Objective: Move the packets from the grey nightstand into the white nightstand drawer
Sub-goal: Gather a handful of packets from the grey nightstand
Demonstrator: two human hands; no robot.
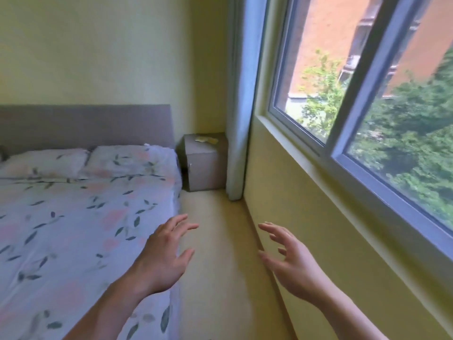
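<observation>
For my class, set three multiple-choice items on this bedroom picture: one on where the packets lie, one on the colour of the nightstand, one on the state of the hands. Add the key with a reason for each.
1. Where do the packets lie?
A. on the bed
B. on top of the nightstand
C. on the floor

2. What colour is the nightstand in the corner?
A. grey
B. red
C. black

3. How are the left hand and right hand?
A. both gripping packets
B. one on the window
C. both open, holding nothing

Key: 1 B, they rest on its top surface. 2 A, its front and top are grey. 3 C, the fingers are spread in the air above the floor.
</observation>
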